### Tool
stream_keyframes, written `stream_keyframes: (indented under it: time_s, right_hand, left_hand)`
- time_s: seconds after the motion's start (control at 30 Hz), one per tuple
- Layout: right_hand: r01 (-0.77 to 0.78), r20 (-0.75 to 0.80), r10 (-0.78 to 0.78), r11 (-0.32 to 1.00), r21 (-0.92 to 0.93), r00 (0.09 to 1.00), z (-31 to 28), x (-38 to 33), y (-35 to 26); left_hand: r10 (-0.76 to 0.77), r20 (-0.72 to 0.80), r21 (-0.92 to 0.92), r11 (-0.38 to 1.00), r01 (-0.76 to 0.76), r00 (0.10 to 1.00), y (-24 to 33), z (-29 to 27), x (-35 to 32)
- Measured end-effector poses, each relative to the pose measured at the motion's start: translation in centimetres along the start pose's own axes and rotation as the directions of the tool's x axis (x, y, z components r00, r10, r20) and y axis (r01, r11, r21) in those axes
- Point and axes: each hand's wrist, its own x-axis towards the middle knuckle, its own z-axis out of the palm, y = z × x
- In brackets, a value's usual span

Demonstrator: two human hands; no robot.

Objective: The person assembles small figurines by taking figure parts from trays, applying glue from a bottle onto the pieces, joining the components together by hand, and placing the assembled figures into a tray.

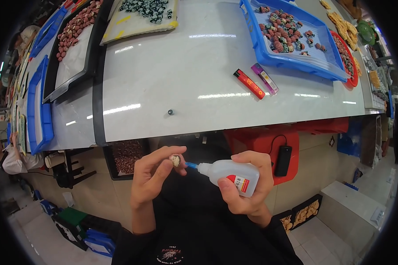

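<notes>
Bottle (225,170), lighters (249,84) before blue tray (292,64)

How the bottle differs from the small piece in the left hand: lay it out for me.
Size: the bottle is much larger than the small piece.
Shape: the bottle is long with a thin blue tip; the small piece is roughly rounded.
Hold: the right hand wraps the bottle; the left hand pinches the small piece at its fingertips.
Shared: both are held.

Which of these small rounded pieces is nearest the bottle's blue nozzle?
The pale piece held in the left hand, just beside the nozzle. The dark piece lies apart on the table, and reddish ones sit farther off in trays.
</notes>
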Motion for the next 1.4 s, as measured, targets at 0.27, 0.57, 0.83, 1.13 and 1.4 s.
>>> stream_keyframes:
  time_s: [0.27,0.57,0.83,1.13,1.4]
  right_hand:
    - [0.075,0.105,-0.069,0.996,-0.053,0.992,0.1,0.5,-1.0]
    - [0.057,0.114,-0.05,0.997,-0.054,0.992,0.3,0.4,-1.2]
    - [-0.027,0.01,0.027,0.999,-0.031,1.0,0.2,1.1,-0.6]
    - [-0.074,-0.06,0.073,0.997,-0.027,0.996,1.2,6.3,5.6]
    - [-0.087,0.058,0.087,0.996,0.001,0.995,4.2,9.8,7.6]
  left_hand:
    - [-0.016,-0.05,-0.045,0.999,0.014,0.999,-0.4,0.3,-0.6]
    - [-0.03,-0.059,-0.067,0.997,0.026,0.998,-0.2,0.3,-0.7]
    - [0.001,-0.071,-0.177,0.984,-0.014,0.997,-0.5,-0.6,-0.4]
    - [-0.02,-0.164,-0.557,0.827,-0.076,0.986,-1.4,-2.3,-0.2]
    - [-0.007,-0.161,-0.571,0.817,-0.087,0.987,-1.3,-3.3,-0.4]
